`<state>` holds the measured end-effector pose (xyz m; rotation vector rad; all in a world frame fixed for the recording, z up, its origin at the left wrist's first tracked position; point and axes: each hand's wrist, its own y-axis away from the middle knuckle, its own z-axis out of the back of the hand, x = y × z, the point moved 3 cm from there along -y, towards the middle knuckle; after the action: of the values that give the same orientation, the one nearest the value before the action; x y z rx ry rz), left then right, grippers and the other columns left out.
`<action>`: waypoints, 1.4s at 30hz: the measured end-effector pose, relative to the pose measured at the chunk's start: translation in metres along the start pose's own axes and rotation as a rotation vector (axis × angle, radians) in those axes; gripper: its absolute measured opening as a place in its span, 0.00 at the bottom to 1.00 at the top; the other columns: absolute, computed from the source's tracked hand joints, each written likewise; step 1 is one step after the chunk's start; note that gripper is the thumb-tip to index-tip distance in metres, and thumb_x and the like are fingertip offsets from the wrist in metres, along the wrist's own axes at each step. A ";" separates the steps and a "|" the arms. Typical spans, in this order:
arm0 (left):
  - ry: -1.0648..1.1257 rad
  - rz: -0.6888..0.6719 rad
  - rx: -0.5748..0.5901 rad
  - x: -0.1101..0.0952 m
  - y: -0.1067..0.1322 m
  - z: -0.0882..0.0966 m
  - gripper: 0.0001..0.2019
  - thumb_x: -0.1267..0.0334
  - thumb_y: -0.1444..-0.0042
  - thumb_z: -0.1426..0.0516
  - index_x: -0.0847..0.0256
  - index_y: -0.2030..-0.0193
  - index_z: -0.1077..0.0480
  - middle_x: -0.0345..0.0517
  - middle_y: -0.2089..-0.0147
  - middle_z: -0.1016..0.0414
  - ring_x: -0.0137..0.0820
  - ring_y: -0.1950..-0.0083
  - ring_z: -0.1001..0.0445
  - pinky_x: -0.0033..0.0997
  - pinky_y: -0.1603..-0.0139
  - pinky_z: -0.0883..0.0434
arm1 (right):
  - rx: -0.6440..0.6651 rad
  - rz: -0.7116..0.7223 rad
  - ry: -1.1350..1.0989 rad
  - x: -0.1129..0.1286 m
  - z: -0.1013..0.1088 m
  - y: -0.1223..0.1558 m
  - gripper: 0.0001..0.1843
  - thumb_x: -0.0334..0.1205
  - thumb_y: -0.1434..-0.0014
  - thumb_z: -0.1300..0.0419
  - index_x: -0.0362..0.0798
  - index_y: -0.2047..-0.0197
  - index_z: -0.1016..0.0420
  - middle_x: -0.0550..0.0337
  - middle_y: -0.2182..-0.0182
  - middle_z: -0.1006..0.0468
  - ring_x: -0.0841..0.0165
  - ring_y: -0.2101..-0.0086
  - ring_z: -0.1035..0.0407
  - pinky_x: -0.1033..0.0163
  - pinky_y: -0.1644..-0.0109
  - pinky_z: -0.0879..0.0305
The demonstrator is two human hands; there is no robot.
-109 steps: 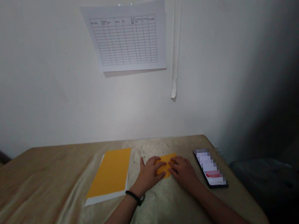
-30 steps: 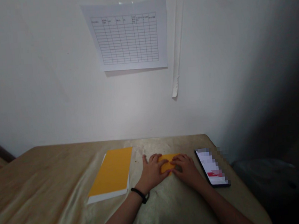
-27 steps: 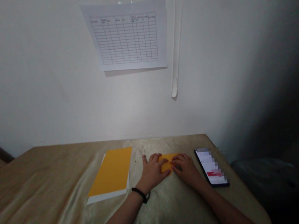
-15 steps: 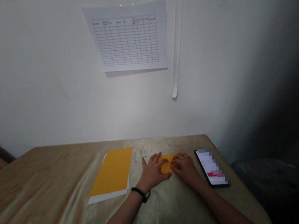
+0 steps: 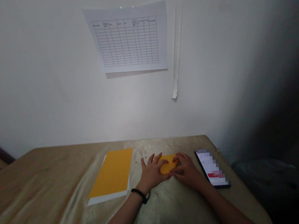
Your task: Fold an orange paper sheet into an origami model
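Filling the upper part of the view, a pale wall [image 5: 138, 106] stands behind a table [image 5: 54, 190] draped in shiny tan cloth. On the wall hangs a printed sheet [image 5: 127, 40] with a ruled grid, a white strip [image 5: 176, 50] beside it. The left forearm [image 5: 120, 215] slants in from the lower edge, up and to the right; the right forearm [image 5: 222, 203] slants up and to the left, so the two converge over the cloth. Left of the hands lies an orange sheet [image 5: 111, 172], flat on a white sheet [image 5: 108, 198] that shows along its near edge.

The left hand [image 5: 152, 171] rests palm down, open, its fingers fanned forward, the index finger and thumb bowed into a wide arc with their tips on the paper. The right hand [image 5: 188, 171] is bent inward, fingers curled at the paper's right side, thumb tip close to the left thumb; whether it pinches the paper cannot be told. A phone [image 5: 210, 167], partly pixelated, lies right of that hand. Between both hands, flat on the cloth, is the small orange paper [image 5: 170, 165]. A black band [image 5: 139, 195] circles the left wrist.
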<state>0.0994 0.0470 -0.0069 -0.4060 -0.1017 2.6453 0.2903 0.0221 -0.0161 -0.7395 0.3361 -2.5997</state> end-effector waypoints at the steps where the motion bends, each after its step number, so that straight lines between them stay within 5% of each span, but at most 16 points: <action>1: 0.003 0.000 0.000 0.000 0.000 0.000 0.29 0.34 0.49 0.40 0.35 0.41 0.32 0.36 0.26 0.45 0.57 0.27 0.50 0.82 0.36 0.66 | 0.008 -0.014 0.007 -0.001 0.001 0.000 0.07 0.41 0.42 0.34 0.63 0.60 0.16 0.58 0.44 0.30 0.56 0.37 0.47 0.46 0.32 0.54; 17: -0.015 0.003 0.025 -0.003 0.001 0.002 0.27 0.37 0.48 0.39 0.34 0.41 0.32 0.36 0.25 0.49 0.57 0.27 0.52 0.81 0.36 0.63 | 0.013 -0.187 0.056 -0.002 0.007 -0.005 0.12 0.46 0.37 0.40 0.67 0.52 0.19 0.58 0.39 0.35 0.56 0.37 0.48 0.44 0.32 0.54; 30: -0.030 -0.005 0.012 -0.001 0.000 0.000 0.27 0.35 0.48 0.40 0.34 0.42 0.31 0.36 0.26 0.46 0.59 0.27 0.51 0.82 0.36 0.65 | -0.003 -0.035 -0.043 0.000 0.015 0.001 0.11 0.48 0.39 0.38 0.58 0.68 0.15 0.60 0.40 0.32 0.56 0.34 0.54 0.46 0.30 0.57; 42: -0.011 0.003 0.035 -0.001 -0.002 0.000 0.27 0.37 0.49 0.38 0.34 0.41 0.31 0.36 0.26 0.47 0.59 0.27 0.52 0.82 0.36 0.65 | -0.072 -0.177 0.112 -0.005 0.025 -0.001 0.14 0.47 0.39 0.40 0.56 0.71 0.16 0.57 0.44 0.28 0.54 0.36 0.48 0.45 0.31 0.55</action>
<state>0.1009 0.0481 -0.0068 -0.3804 -0.0582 2.6482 0.3076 0.0229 0.0030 -0.6761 0.4168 -2.8160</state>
